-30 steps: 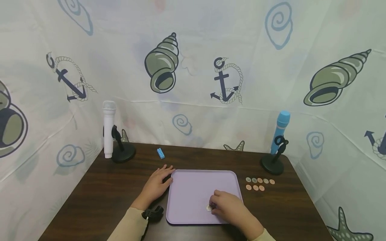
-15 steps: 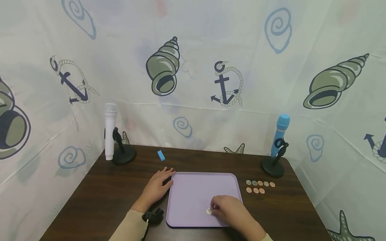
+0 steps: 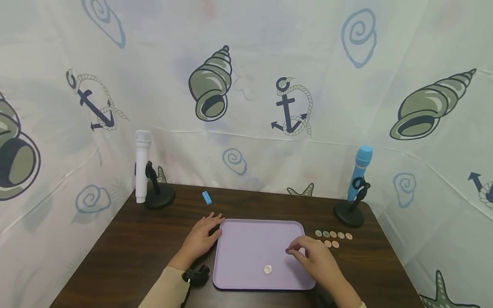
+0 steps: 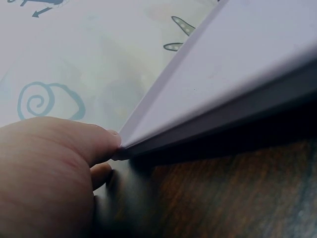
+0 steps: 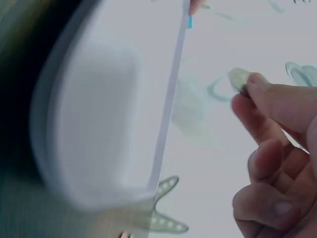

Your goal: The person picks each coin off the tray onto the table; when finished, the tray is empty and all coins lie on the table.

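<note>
My right hand is raised over the right part of the lilac tray. Between its thumb and forefinger it pinches a coin, seen edge-on to tilted in the right wrist view. Another silvery coin lies flat on the tray's lower middle. My left hand rests at the tray's far left corner with fingers spread, the thumb touching the rim in the left wrist view. Right of the tray, coins lie in two rows on the table; my right hand partly covers the nearer row.
A white microphone in a black stand is at the back left, a blue microphone in a black stand at the back right. Behind the tray lies a blue toy brick. A patterned cloth hangs behind the dark wooden table.
My right hand has lifted a coin off the tray and moved right and away, leaving one coin lying there. My left hand stays at the tray's corner.
</note>
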`<state>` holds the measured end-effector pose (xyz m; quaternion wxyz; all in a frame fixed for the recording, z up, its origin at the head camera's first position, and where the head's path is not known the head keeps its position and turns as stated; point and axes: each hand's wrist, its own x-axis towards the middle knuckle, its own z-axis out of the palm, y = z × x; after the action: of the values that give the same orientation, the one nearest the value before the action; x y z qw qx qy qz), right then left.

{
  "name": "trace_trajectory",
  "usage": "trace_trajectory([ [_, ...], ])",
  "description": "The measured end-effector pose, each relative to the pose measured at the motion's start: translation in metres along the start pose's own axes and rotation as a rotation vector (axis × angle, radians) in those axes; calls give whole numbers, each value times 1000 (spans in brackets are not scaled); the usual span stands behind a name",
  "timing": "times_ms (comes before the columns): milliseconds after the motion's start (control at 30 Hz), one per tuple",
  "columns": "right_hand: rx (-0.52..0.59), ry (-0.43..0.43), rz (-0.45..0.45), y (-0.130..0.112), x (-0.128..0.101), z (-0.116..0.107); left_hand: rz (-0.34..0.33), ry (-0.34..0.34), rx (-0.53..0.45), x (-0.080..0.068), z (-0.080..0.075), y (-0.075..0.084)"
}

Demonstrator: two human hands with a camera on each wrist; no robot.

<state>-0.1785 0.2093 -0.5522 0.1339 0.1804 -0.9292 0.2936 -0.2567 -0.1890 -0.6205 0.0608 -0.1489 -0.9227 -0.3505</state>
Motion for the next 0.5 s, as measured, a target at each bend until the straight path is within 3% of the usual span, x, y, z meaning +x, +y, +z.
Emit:
trace_trajectory([
  [233,82,201,87,34,-3,-18,-16,-3,14,-3,-2,0],
  [500,295,217,339,83,-10,-39,-7,-9,0,-2,-2,0],
])
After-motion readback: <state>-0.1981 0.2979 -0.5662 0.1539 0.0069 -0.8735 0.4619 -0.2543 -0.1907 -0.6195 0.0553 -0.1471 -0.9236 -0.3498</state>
